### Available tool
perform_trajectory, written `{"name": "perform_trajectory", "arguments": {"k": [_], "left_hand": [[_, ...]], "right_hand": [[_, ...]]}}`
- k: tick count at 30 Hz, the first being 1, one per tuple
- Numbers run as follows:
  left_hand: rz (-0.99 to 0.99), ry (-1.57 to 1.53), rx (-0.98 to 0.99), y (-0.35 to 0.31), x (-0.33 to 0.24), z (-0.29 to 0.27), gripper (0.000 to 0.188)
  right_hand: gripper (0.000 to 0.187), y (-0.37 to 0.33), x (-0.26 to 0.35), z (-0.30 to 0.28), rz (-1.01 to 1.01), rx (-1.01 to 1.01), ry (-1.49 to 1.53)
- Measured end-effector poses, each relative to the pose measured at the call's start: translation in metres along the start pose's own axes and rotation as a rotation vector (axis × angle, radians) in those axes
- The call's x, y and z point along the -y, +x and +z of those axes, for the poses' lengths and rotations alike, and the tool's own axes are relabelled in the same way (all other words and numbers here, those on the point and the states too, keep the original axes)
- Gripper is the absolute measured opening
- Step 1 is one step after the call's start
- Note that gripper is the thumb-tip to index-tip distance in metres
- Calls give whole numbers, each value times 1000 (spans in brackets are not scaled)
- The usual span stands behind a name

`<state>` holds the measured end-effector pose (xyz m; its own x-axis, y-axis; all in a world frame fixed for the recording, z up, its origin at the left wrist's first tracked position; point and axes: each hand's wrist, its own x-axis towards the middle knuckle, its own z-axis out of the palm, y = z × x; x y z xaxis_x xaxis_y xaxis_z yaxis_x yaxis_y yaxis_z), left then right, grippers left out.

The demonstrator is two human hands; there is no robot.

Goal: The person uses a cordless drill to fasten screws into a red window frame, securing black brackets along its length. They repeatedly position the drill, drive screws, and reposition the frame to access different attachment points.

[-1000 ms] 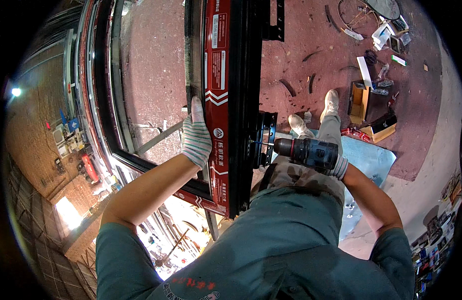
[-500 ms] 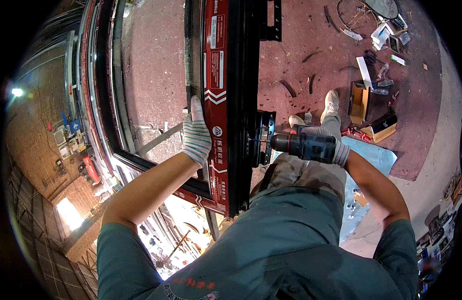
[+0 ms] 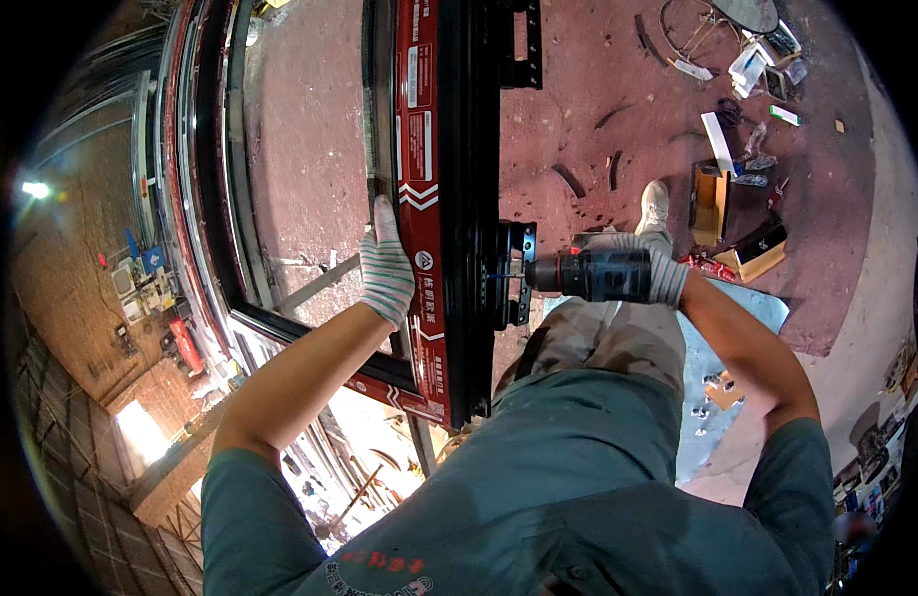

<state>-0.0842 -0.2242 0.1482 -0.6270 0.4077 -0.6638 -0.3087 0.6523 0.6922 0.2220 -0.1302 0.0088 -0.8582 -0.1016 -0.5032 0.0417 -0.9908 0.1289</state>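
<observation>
A dark door or window frame (image 3: 467, 169) with a red printed protective film (image 3: 415, 129) stands in front of me. My left hand (image 3: 387, 275), in a striped glove, grips the frame's inner side, its thumb pointing up along the film; the other fingers are partly hidden. In my gloved right hand (image 3: 665, 270) is a black power drill (image 3: 598, 274), held level. Its thin bit (image 3: 505, 275) points left into the frame's outer edge, passing by a black perforated bracket (image 3: 518, 298). The tip is hidden there.
More frames (image 3: 196, 149) stand at the left. On the reddish floor lie an open cardboard box (image 3: 710, 204), dark curved strips (image 3: 568, 180) and loose packaging. A light blue sheet (image 3: 702, 397) lies beside my legs. A second perforated bracket (image 3: 526, 45) sits higher on the frame.
The drill has moved a little left and up, its chuck now nearer the bracket. My left hand keeps its hold on the frame. One shoe has gone out of sight behind the drill.
</observation>
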Motion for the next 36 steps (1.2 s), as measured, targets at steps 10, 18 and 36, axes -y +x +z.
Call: {"name": "perform_trajectory", "arguments": {"k": [10,18,36], "left_hand": [[309,113,-219,9,18,-21,49],[318,-483,-242,-130,39,-28,18],[-29,255,-260,-83,217,111,51]], "right_hand": [[21,-43,-17,25,-356,-103,-705],[36,-149,45,63,-919,-201,-2389],[45,-191,193,-34,-449,27,-2643]]}}
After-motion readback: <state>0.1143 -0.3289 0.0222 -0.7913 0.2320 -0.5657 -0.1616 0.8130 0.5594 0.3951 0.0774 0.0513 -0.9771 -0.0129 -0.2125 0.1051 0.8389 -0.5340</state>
